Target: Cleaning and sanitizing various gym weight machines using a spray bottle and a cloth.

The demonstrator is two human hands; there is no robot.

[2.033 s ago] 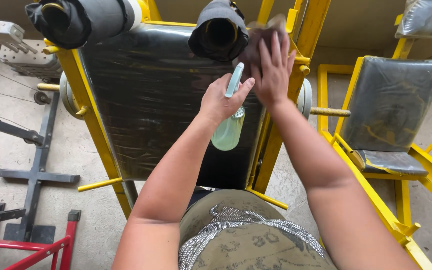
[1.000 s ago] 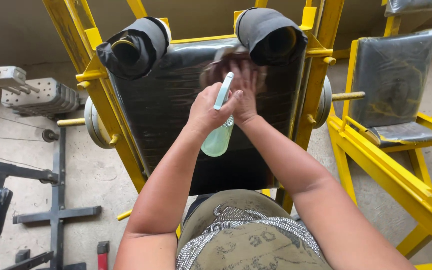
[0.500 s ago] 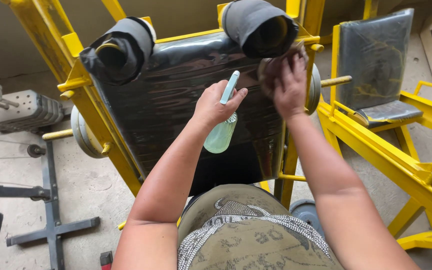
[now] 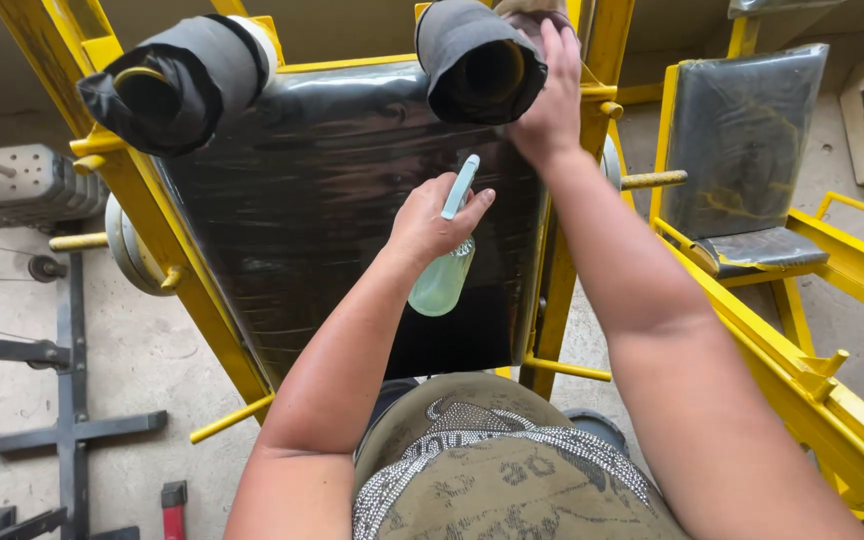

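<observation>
Green spray bottle [image 4: 442, 280], gripped by the left hand [image 4: 430, 222] at centre, could slip or mist wide while the right hand [image 4: 550, 98] presses a cloth [image 4: 524, 8] onto the roller [image 4: 472, 60] at 12 o'clock.

Bare grey concrete floor [image 4: 142, 350] runs under everything, lit by flat daylight. On the right stands a yellow steel-framed seat with black padded cushions wrapped in clear plastic [image 4: 742, 150]. At the left edge sit a grey weight stack [image 4: 27, 185] and a black steel floor stand [image 4: 67, 425].
</observation>
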